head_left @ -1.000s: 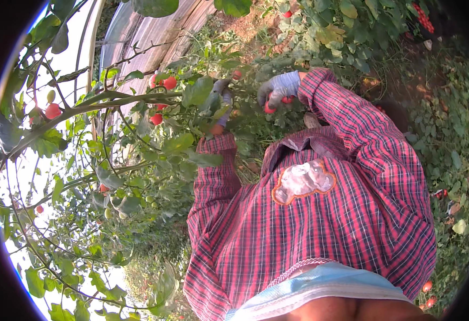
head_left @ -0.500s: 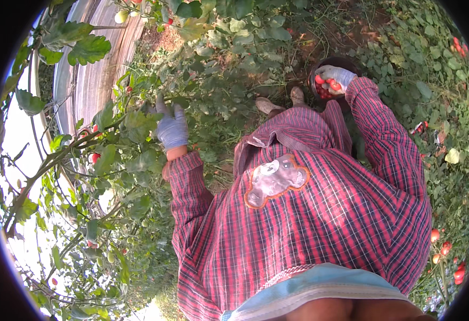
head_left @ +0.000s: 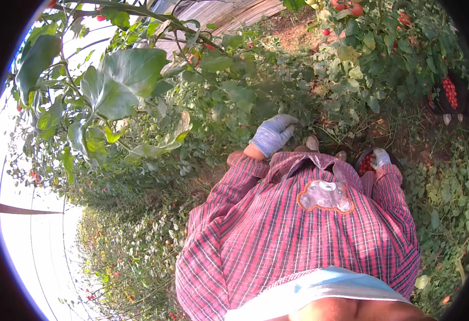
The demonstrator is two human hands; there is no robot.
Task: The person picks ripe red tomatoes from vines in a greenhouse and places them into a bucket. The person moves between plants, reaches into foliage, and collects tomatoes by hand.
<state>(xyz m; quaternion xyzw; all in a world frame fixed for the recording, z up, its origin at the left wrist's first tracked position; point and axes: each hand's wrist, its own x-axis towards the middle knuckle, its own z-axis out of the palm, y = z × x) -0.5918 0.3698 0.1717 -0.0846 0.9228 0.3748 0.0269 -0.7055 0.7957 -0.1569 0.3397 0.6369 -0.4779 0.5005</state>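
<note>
My left hand (head_left: pixel 273 135), in a pale grey-blue glove, is held before my chest with its fingers bent and drawn together. Whatever it may hold is hidden. Low on the right, my gloved right hand (head_left: pixel 381 158) is closed over the near right rim of a dark bucket (head_left: pixel 360 158), its fingers curled to the inside. Small red tomatoes (head_left: pixel 366 165) lie in that bucket, just beside the fingers. The bucket stands out to the right of my shoes (head_left: pixel 312 143).
Tomato plants with large leaves (head_left: pixel 121 83) rise on the left. Red tomatoes (head_left: pixel 347 7) hang at the top. A second dark container of red tomatoes (head_left: pixel 449 92) is at the far right, beside a pair of shoes. Leafy vines (head_left: pixel 438 214) cover the right side.
My view has swung leftward. My left hand has come away from the plant toward my body and its spread fingers have drawn together. Tomatoes no longer show in my right hand.
</note>
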